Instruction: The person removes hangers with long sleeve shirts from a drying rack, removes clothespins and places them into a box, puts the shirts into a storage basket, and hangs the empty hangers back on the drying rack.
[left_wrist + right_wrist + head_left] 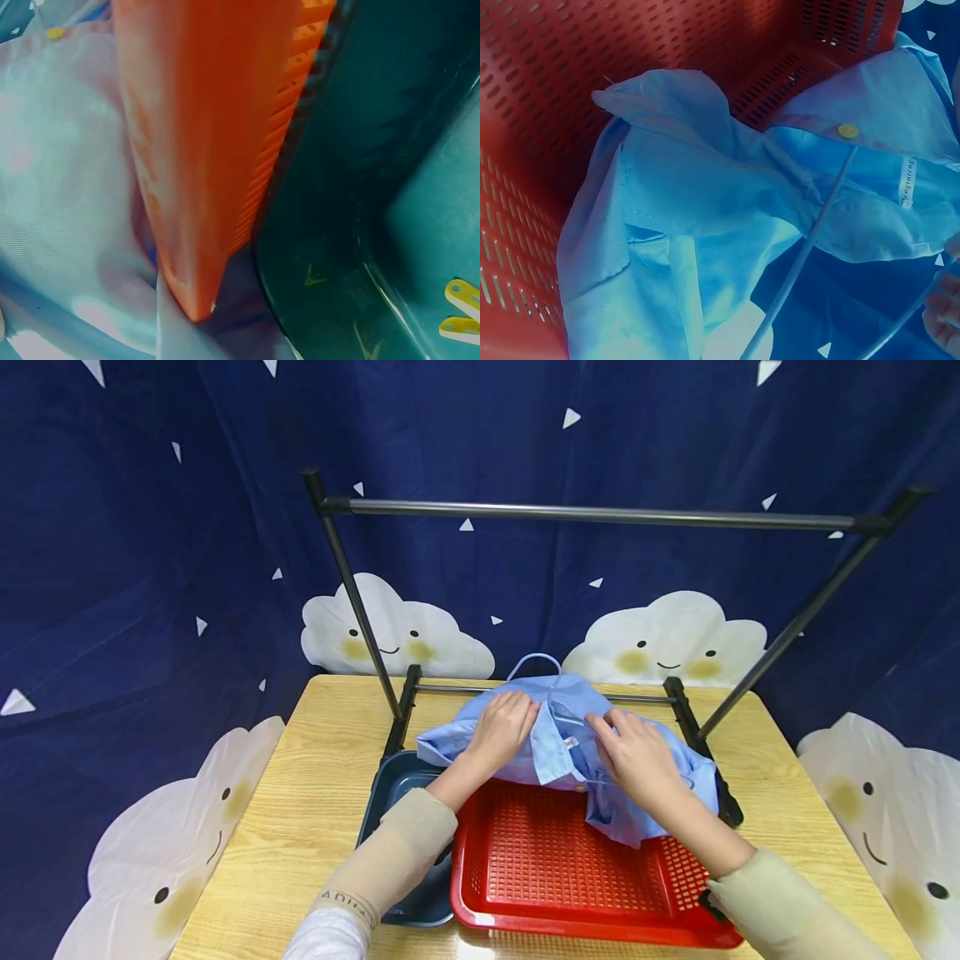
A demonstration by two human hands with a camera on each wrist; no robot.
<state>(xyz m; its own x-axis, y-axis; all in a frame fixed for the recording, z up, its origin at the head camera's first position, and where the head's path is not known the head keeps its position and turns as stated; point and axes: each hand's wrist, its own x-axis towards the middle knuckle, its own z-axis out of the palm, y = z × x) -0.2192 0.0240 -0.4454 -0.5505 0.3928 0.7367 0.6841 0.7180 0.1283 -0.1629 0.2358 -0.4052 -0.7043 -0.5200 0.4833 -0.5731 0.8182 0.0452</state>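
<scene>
A light blue shirt with a collar, a yellow button and a white label lies across the far rim of the red basket. A thin blue hanger is partly inside the shirt, its hook pointing to the back. My left hand grips the shirt beside its collar. To the right, my right hand rests over the shirt's other shoulder with fingers bent; their tips and any grip are hidden. In the right wrist view, the hanger crosses the shirt opening, and left-hand fingers show at the edge.
A dark teal bin stands left of the basket, partly under it; yellow-and-white pieces lie inside. A metal rack with a top bar spans the back of the wooden table. A blue curtain hangs behind.
</scene>
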